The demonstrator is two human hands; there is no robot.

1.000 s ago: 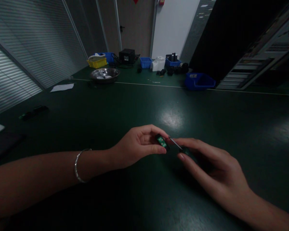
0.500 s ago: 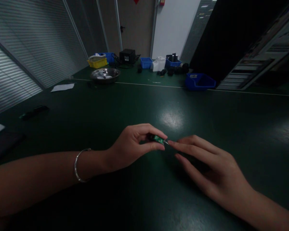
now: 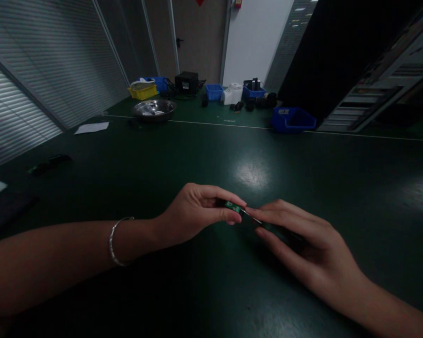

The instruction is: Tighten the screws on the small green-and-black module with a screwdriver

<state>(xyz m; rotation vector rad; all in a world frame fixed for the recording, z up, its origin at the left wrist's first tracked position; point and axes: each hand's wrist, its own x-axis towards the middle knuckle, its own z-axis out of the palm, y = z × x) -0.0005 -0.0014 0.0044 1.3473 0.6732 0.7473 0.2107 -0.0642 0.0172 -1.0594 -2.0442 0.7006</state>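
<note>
The left hand (image 3: 197, 213) pinches a small green circuit board (image 3: 232, 206) just above the table (image 3: 204, 155) while the right hand (image 3: 303, 244) grips a thin metal tool (image 3: 252, 217) touching its end, so the work on it looks underway, not finished.

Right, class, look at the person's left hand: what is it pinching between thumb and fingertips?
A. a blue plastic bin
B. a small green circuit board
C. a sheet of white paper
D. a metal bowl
B: the left hand pinches a small green circuit board at its fingertips, while the metal bowl, white paper and blue bin lie far back on the table.
</note>
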